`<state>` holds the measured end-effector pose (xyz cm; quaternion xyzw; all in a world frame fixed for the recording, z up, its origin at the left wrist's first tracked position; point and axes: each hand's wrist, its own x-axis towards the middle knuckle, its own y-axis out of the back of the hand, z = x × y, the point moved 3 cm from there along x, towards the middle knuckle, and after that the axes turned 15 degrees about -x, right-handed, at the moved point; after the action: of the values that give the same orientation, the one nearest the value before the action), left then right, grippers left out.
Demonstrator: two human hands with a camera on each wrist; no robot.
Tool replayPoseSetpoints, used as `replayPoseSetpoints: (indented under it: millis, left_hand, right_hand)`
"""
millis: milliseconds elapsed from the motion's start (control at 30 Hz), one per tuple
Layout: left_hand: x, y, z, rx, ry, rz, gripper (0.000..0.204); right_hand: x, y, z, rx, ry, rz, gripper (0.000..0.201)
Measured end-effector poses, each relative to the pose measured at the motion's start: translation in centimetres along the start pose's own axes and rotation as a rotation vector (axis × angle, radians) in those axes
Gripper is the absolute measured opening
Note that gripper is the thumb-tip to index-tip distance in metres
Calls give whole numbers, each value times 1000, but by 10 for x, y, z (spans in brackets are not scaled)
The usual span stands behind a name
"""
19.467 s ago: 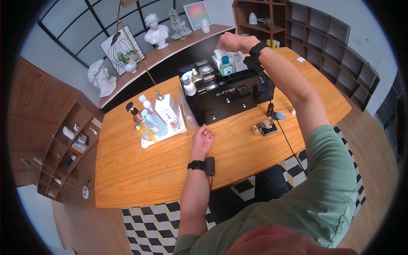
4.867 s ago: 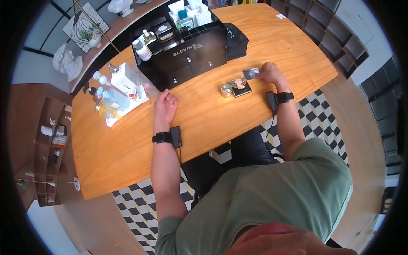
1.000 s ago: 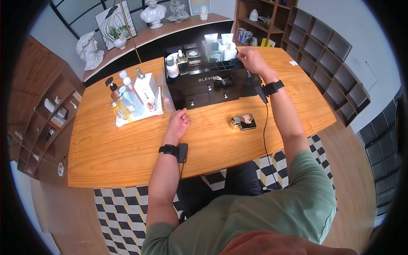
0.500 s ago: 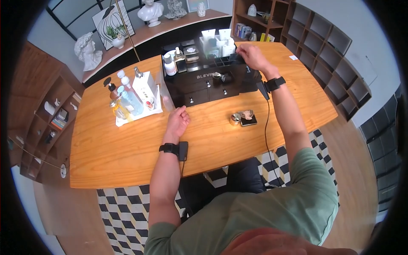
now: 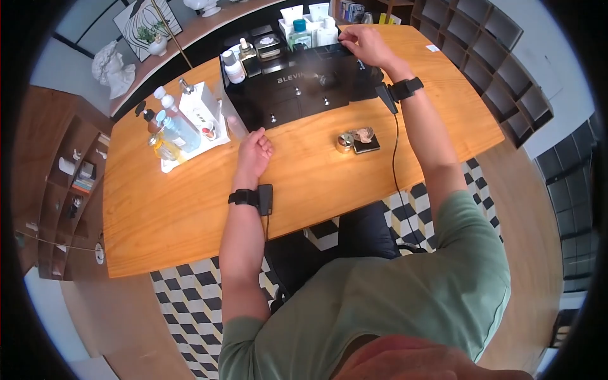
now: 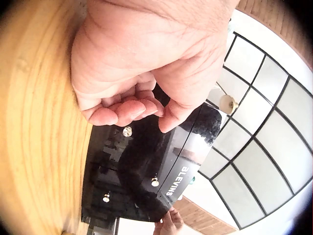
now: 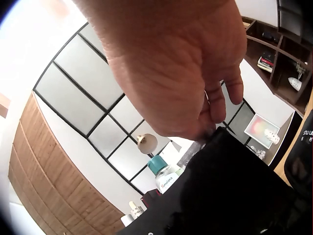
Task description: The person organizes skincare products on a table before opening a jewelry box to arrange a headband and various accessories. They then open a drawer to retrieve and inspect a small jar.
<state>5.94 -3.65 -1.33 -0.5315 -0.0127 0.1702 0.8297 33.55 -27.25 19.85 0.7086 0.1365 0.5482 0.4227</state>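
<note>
My right hand point(image 5: 370, 47) is at the top right corner of the black BLEVINS drawer organizer point(image 5: 266, 104), fingertips bent down over its top edge. In the right wrist view, a small grey packet point(image 7: 190, 155) shows at those fingertips, pinched and partly hidden behind the organizer's wall. A green-capped bottle point(image 7: 164, 171) stands inside, to the left of the fingers. My left hand point(image 5: 255, 154) rests on the wooden table by the organizer's lower left corner. Its fingers point(image 6: 131, 109) are loosely curled, with nothing held.
A white tray point(image 5: 220, 138) with several bottles and a white box stands left of the organizer. A gold jar point(image 5: 344, 143) and a square black case point(image 5: 367, 147) sit in front. White tubes point(image 5: 320, 11) stand in the organizer's back. A cable point(image 5: 394, 152) hangs from the right wrist.
Some seconds ago the right hand was at the packet on the table; the packet is gone from there, and the hand is at the organizer's top right. The left hand stays put.
</note>
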Motion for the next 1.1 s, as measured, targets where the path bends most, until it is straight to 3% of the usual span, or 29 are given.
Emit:
replayPoseSetpoints:
  millis: [900,1100]
  left_hand:
    - [-3,-2,0,-31,-6,37,21]
    - [-3,-3,1,12,-7,4,20]
  right_hand:
    - [-1,7,-8,-30,48,-36,15]
    - [-7,2,-2,20,12,15,26]
